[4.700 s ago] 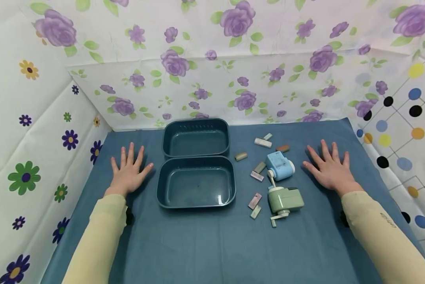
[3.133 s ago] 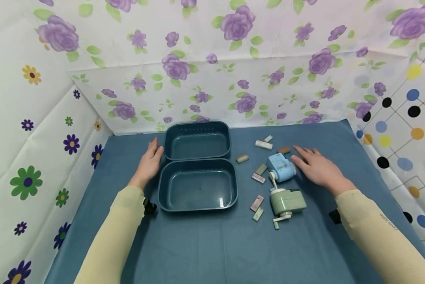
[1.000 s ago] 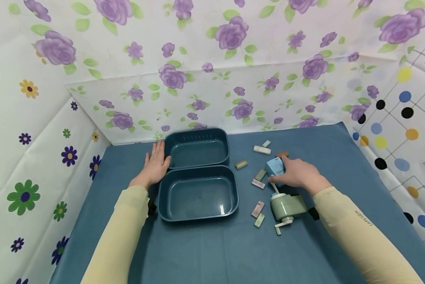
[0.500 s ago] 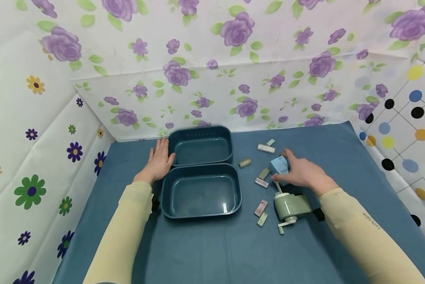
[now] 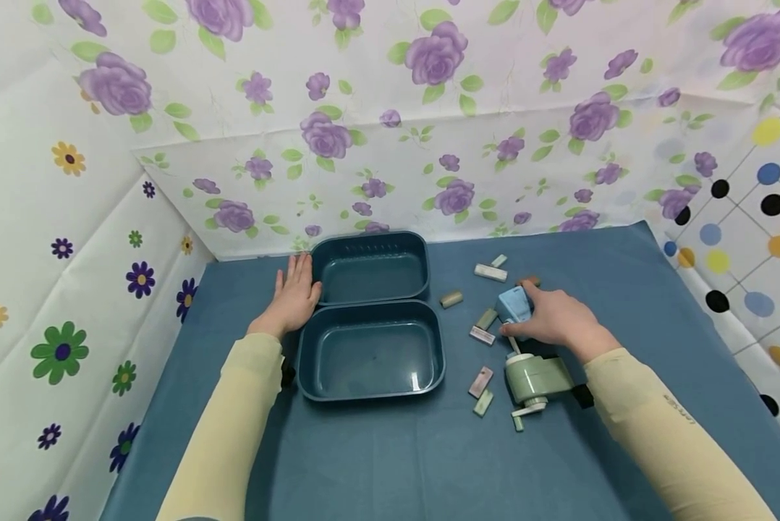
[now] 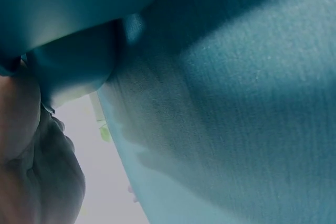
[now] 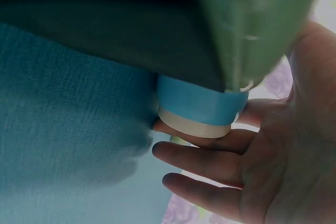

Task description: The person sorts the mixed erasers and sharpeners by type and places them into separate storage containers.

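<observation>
i see my right grip (image 5: pixel 553 318) bent around the blue crank device (image 5: pixel 512 305), thumb and forefinger on opposite sides of it. this device is just behind the green crank device (image 5: pixel 538 378), at the table's (image 5: pixel 377 463) right part. my left grip (image 5: pixel 292 298), fingers straight, holds nothing and touches the far tray (image 5: pixel 370 275).

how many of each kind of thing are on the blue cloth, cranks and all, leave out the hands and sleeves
Trays: 2
Crank devices: 2
Small blocks: 8
Total: 12
</observation>
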`<action>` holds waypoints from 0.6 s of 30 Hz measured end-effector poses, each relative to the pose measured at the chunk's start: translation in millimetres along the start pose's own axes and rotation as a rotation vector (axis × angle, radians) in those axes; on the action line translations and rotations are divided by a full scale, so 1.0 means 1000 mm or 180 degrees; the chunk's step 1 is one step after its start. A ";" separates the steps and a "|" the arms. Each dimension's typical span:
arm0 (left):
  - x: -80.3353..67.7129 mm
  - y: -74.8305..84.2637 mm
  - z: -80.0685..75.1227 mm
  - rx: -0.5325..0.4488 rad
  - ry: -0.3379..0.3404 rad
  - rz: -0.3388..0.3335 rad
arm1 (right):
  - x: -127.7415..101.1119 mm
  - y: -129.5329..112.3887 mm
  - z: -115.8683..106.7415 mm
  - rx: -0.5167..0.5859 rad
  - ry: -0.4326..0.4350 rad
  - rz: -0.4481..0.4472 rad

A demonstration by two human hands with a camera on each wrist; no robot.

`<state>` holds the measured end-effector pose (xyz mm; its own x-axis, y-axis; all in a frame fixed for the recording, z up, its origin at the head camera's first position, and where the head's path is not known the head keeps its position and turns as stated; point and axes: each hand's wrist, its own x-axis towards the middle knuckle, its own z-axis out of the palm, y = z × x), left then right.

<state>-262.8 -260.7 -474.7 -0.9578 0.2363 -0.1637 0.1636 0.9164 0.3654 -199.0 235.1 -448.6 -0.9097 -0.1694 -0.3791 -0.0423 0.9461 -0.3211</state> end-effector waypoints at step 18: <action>0.000 0.000 -0.001 -0.0051 -0.0082 0.0006 | 0.000 0.001 0.001 0.0011 0.0032 -0.0028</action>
<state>-263.2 -260.9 -474.3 -0.9511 0.2465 -0.1863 0.1615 0.9107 0.3802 -198.5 235.5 -450.0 -0.9134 -0.1748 -0.3676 -0.0488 0.9436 -0.3275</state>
